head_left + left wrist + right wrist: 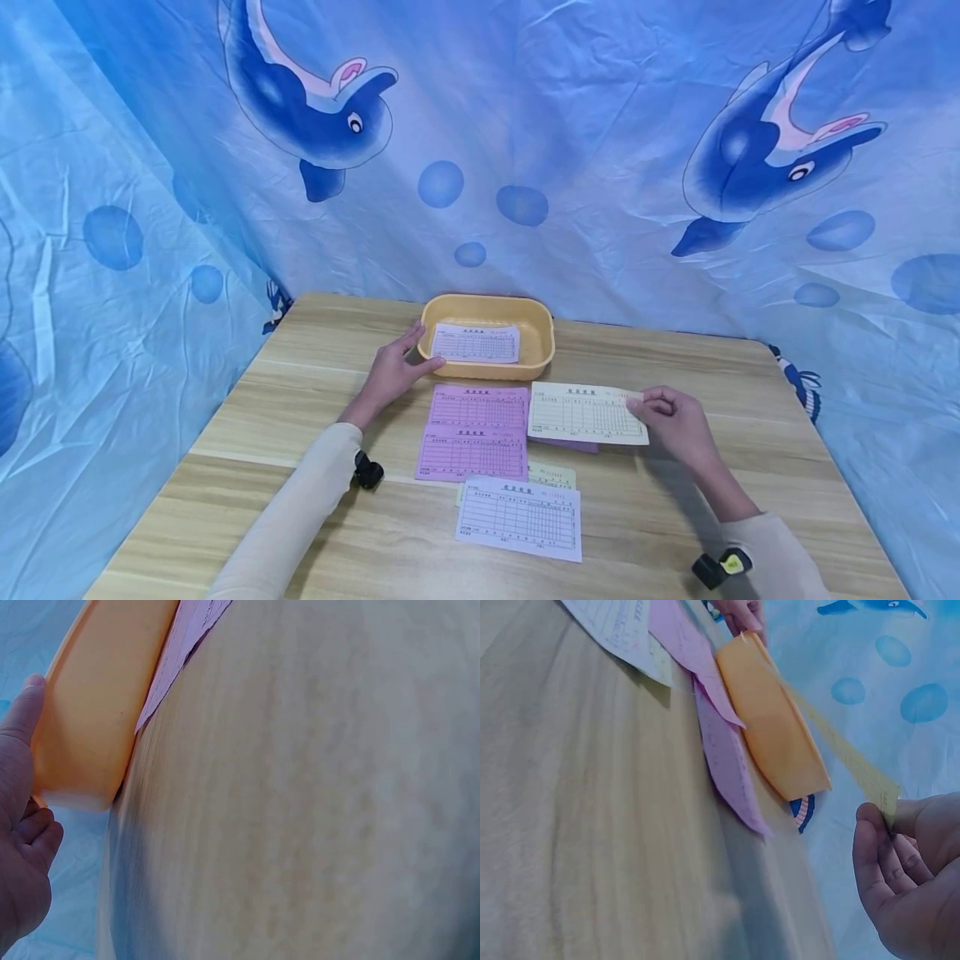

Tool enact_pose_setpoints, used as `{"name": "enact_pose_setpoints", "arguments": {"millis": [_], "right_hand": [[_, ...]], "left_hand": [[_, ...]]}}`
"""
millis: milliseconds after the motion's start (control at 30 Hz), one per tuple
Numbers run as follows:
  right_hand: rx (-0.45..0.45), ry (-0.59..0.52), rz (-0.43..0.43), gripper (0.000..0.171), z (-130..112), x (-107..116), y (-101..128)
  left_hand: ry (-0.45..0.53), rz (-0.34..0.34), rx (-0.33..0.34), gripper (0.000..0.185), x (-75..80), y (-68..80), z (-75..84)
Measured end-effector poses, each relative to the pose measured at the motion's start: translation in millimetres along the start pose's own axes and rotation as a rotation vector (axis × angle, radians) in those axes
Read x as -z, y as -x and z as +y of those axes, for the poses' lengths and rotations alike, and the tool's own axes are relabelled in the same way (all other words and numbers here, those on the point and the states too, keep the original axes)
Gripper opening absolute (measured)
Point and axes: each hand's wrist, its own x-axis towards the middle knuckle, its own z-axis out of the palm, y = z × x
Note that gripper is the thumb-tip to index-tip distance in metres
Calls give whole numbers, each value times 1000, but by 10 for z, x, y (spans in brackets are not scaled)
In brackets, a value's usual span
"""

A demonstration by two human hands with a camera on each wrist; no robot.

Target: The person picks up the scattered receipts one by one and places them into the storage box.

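while one white slip (pixel 476 342) already lies inside the yellow tray (pixel 542 337) at the far side of the tabletop (pixel 750 400), most of the paper forms are outside it, so by my reading the sorting is only begun. the right hand (pixel 675 421) pinches the right edge of a cream slip (pixel 581 412) between thumb and fingers, and the right wrist view shows this slip lifted clear of the tabletop, its far end pointing toward the tray. the left hand (pixel 396 371) rests against the tray's near left corner, thumb along the rim and fingers relaxed, apparently steadying it rather than gripping it; the left wrist view shows the thumb lying on the tray's outer wall.

left on the tabletop are two pink slips (pixel 474 433), one above the other just in front of the tray, a white slip (pixel 521 517) nearest the person, a pale yellow-green slip (pixel 553 477) partly hidden under that white one, and a purple edge peeking from beneath the cream slip.

the cream slip itself is a thin rectangular printed form with a ruled grid and a heading line; its print is too small to read. it looks flat, light and slightly bowed where it is held.
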Motion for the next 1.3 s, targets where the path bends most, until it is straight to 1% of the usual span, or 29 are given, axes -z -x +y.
{"name": "enact_pose_setpoints", "arguments": {"millis": [100,267,500,667,900,1033,1300], "right_hand": [[8,0,4,43,-41,-5,-22],[36,-39,0,46,-123,-28,-67],[44,-87,2,45,-249,-88,-142],[47,-117,33,42,-337,-162,-220],[27,-121,85,39,-494,-283,-325],[42,-138,109,36,-559,-358,-427],[94,-217,148,32,-721,-548,-643]], "left_hand": [[-2,2,-7,99,0,-2,3],[-4,-1,-1,99,2,-2,0],[-8,1,-9,99,0,7,-5],[-10,-1,-16,99,4,9,-13],[-15,0,-9,99,8,2,-18],[-17,2,-9,100,10,5,-15],[-12,6,-22,98,12,19,-17]]}}
